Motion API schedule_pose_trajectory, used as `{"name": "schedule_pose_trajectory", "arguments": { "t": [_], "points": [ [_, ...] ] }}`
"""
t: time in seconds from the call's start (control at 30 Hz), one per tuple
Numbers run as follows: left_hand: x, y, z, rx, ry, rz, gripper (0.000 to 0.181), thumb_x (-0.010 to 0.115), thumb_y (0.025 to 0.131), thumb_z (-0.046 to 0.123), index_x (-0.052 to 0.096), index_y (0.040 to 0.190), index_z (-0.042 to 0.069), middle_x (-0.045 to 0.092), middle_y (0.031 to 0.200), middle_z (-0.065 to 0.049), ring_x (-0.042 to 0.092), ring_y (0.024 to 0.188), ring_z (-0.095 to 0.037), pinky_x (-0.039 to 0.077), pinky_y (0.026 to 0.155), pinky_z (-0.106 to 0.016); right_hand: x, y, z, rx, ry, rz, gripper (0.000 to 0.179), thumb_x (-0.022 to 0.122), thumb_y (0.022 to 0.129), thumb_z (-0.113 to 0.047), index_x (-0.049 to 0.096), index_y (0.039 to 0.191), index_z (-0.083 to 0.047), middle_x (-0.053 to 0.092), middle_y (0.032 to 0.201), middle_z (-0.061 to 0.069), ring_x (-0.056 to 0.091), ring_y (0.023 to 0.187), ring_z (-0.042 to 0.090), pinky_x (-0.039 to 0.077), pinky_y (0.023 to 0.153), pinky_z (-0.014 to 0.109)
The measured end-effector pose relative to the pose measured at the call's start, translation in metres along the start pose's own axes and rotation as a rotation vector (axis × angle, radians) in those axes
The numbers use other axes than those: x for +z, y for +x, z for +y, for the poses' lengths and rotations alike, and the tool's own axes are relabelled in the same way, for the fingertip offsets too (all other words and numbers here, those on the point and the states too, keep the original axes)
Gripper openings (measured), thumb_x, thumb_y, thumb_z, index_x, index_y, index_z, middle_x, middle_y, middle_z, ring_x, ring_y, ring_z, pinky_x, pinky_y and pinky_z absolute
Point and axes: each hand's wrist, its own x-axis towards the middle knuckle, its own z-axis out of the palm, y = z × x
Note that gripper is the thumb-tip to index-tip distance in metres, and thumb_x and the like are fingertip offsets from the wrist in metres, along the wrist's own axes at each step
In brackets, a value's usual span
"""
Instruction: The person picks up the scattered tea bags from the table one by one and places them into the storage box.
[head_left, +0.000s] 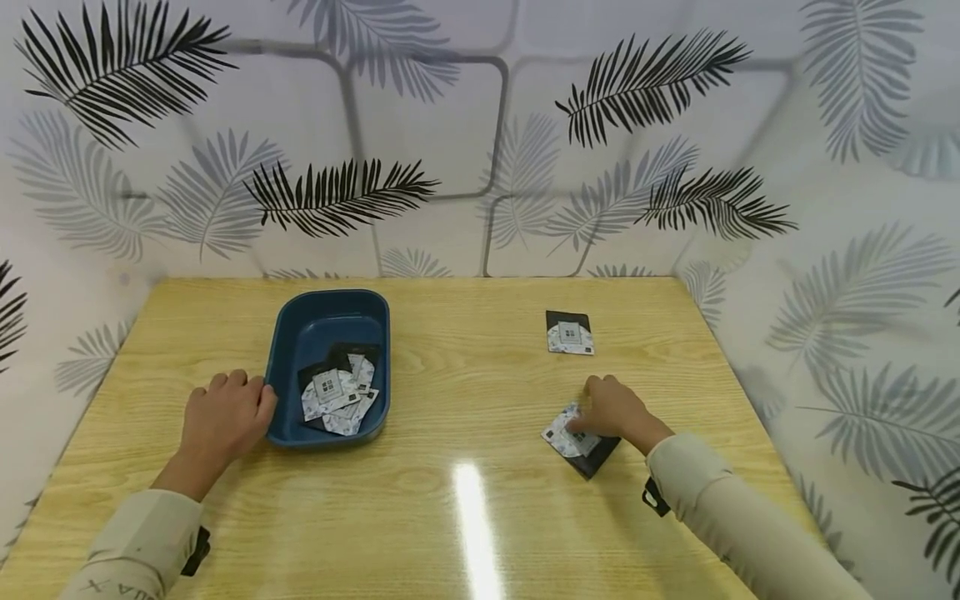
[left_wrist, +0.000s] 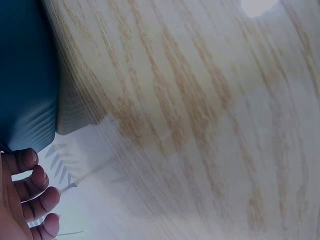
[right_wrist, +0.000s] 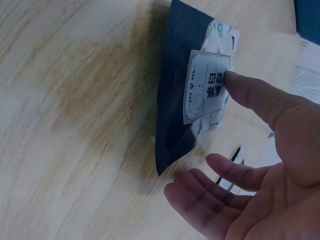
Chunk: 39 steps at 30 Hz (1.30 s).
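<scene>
My left hand (head_left: 228, 417) is at the left side of a blue plastic bin (head_left: 388, 342). Its fingers (left_wrist: 42, 202) curl loosely with nothing visible between them, and its thumb is against or beside the bin's rim; the exact contact is hidden. Inside the bin lies a pile of black-and-white printed sachets (head_left: 330, 390). On the right, my right hand (head_left: 618, 412) reaches over another such sachet (head_left: 592, 458). In the right wrist view the thumb (right_wrist: 237, 87) touches the label of this sachet (right_wrist: 175, 100), while the other fingers are spread apart from it.
One more black-and-white sachet (head_left: 570, 335) lies farther back on the right of the wood-grain table (head_left: 450, 392). A leaf-patterned backdrop (head_left: 420, 125) rises behind the table and along its sides. Light glares off the table's front middle.
</scene>
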Motion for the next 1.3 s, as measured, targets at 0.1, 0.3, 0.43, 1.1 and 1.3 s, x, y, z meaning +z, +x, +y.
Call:
{"name": "schedule_pose_trajectory", "arguments": {
  "t": [0.1, 0.3, 0.43, 1.1, 1.3],
  "points": [
    [0.001, 0.000, 0.000, -0.003, -0.004, -0.006, 0.048, 0.031, 0.104, 0.029, 0.063, 0.114, -0.005, 0.060, 0.116, -0.029, 0.054, 0.103, -0.046, 0.044, 0.084, -0.064, 0.002, 0.000, 0.002, 0.003, 0.039, -0.001, 0.062, 0.079, 0.083, -0.035, 0.057, 0.122, 0.009, 0.064, 0.118, 0.027, 0.064, 0.103, 0.038, 0.052, 0.089, 0.049],
    [0.000, 0.001, -0.001, 0.003, -0.002, -0.012, 0.049, 0.030, 0.104, 0.029, 0.062, 0.115, -0.006, 0.059, 0.117, -0.029, 0.053, 0.104, -0.047, 0.043, 0.085, -0.064, 0.003, 0.000, 0.005, 0.018, 0.125, -0.039, 0.056, 0.077, 0.085, -0.034, 0.058, 0.119, 0.006, 0.066, 0.117, 0.024, 0.064, 0.103, 0.035, 0.053, 0.086, 0.047],
    [-0.001, 0.002, -0.001, 0.002, 0.000, -0.013, 0.049, 0.030, 0.104, 0.029, 0.062, 0.116, -0.006, 0.059, 0.118, -0.029, 0.053, 0.105, -0.047, 0.043, 0.087, -0.065, 0.006, 0.004, 0.009, 0.006, 0.163, -0.029, 0.033, 0.077, 0.084, -0.032, 0.064, 0.091, -0.003, 0.062, 0.083, 0.006, 0.056, 0.074, 0.019, 0.046, 0.064, 0.031],
    [0.002, -0.001, 0.001, 0.008, 0.008, 0.010, 0.048, 0.031, 0.103, 0.029, 0.063, 0.112, -0.005, 0.060, 0.114, -0.028, 0.055, 0.101, -0.046, 0.044, 0.082, -0.063, 0.002, 0.005, 0.019, 0.085, 0.392, -0.098, 0.030, 0.079, 0.083, -0.020, 0.061, 0.095, 0.000, 0.057, 0.085, 0.003, 0.052, 0.073, 0.014, 0.042, 0.060, 0.025],
    [0.002, -0.001, 0.000, 0.009, 0.011, 0.007, 0.048, 0.031, 0.103, 0.029, 0.063, 0.111, -0.005, 0.060, 0.113, -0.028, 0.055, 0.101, -0.046, 0.044, 0.081, -0.062, 0.002, 0.009, 0.026, 0.071, 0.487, -0.129, 0.017, 0.074, 0.087, -0.015, 0.064, 0.088, -0.002, 0.055, 0.074, -0.004, 0.047, 0.063, 0.008, 0.039, 0.053, 0.022]
  ]
}}
